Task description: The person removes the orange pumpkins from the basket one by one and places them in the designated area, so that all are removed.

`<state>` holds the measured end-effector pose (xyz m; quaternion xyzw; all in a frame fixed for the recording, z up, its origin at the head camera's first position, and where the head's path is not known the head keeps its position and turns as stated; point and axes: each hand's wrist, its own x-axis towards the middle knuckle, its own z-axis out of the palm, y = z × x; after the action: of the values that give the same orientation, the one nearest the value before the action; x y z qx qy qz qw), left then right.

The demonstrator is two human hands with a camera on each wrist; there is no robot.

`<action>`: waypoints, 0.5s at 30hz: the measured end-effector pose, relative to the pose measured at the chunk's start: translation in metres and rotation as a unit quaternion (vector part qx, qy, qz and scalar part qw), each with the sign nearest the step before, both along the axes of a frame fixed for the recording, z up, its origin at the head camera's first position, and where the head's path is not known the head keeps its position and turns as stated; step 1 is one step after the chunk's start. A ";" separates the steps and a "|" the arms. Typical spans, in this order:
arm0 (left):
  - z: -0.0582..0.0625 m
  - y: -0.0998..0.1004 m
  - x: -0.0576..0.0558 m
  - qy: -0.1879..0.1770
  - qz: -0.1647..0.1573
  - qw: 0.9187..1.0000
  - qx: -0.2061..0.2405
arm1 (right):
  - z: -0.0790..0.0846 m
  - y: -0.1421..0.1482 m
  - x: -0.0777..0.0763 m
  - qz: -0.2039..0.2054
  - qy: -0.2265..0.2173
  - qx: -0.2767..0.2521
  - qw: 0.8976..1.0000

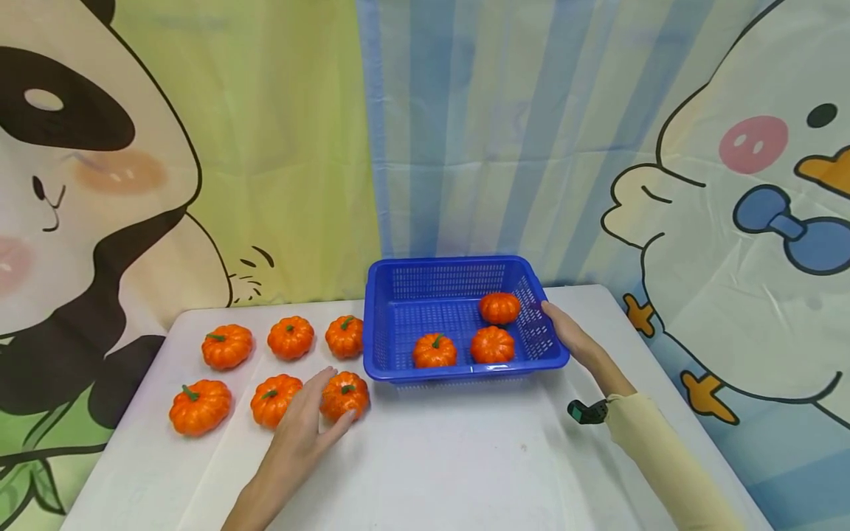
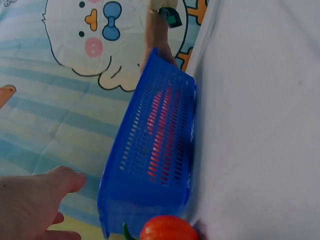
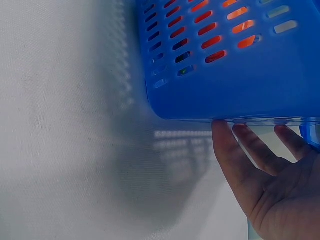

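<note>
My left hand (image 1: 296, 436) is beside a small orange pumpkin (image 1: 346, 394) left of the basket, thumb spread from the fingers. The fingers reach along its left side and the thumb lies near its front; the left wrist view shows the hand (image 2: 37, 204) apart from the pumpkin (image 2: 169, 229) at the bottom edge. A blue plastic basket (image 1: 465, 373) stands at the back of the table with three pumpkins inside. At its right end, my right hand (image 1: 572, 335) touches the outside with extended fingers, whose fingertips (image 3: 223, 131) meet the basket in the right wrist view.
Several more pumpkins stand in two rows on the left of the white table (image 1: 465, 464), one (image 1: 344, 336) close against the basket's left end. Behind the table hangs a cartoon-printed curtain (image 1: 285, 162). A small dark device (image 1: 587, 411) sits at my right wrist.
</note>
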<state>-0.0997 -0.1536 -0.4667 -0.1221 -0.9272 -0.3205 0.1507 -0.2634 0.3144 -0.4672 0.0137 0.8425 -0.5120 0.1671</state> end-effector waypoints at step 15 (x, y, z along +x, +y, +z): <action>0.031 0.047 -0.010 -0.016 -0.178 0.984 0.020 | 0.002 0.000 0.001 -0.003 -0.006 -0.003 1.000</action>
<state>-0.1102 -0.1069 -0.4355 -0.2771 -0.8863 -0.3625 0.0793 -0.2626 0.3144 -0.4652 0.0189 0.8399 -0.5147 0.1712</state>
